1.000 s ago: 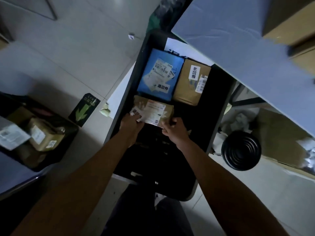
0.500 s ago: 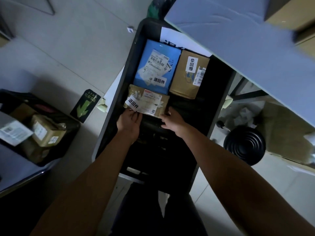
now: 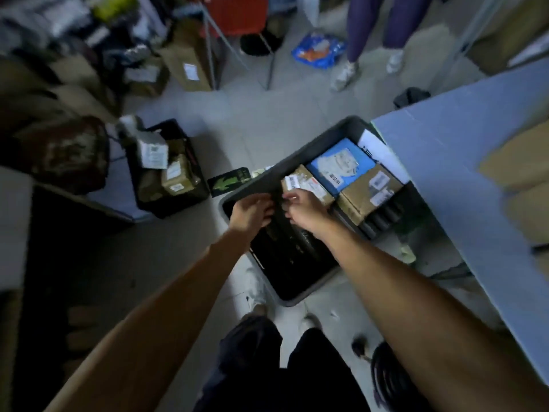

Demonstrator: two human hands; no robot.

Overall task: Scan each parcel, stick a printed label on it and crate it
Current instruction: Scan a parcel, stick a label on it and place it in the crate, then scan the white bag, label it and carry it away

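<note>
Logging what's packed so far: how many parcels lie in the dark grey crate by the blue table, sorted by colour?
Brown cardboard parcels: 2, a small one and a larger one.
Blue parcel: 1.
Total: 3 in the dark grey plastic crate.

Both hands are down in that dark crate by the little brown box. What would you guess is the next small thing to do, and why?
Probably let go and draw both hands out of the crate. The small brown parcel already lies inside it, labelled, beside the blue parcel and the larger brown parcel. The left hand is at the crate's rim and the right hand rests at the small parcel's near edge, so it looks placed.
</note>
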